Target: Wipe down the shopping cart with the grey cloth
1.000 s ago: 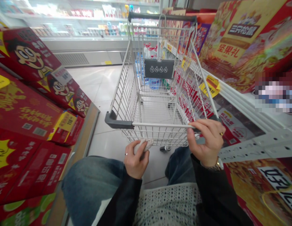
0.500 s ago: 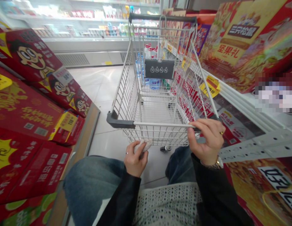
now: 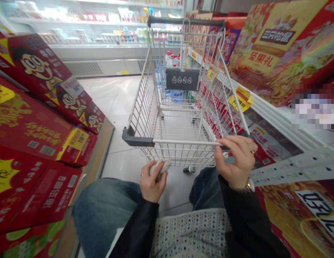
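A wire shopping cart stands in front of me in a store aisle, its basket bare inside. My right hand grips the top rail at the cart's near right corner. My left hand is closed around a crumpled grey-white cloth and presses it against the lower edge of the cart's near end. My knees in blue jeans show below the hands.
Red gift boxes are stacked on the left. Shelves with red and yellow boxes and price tags run along the right. A refrigerated display stands across the tiled floor behind the cart.
My left hand with the cloth has slid a little to the left along the cart's lower edge. The right hand and the cart have stayed put.
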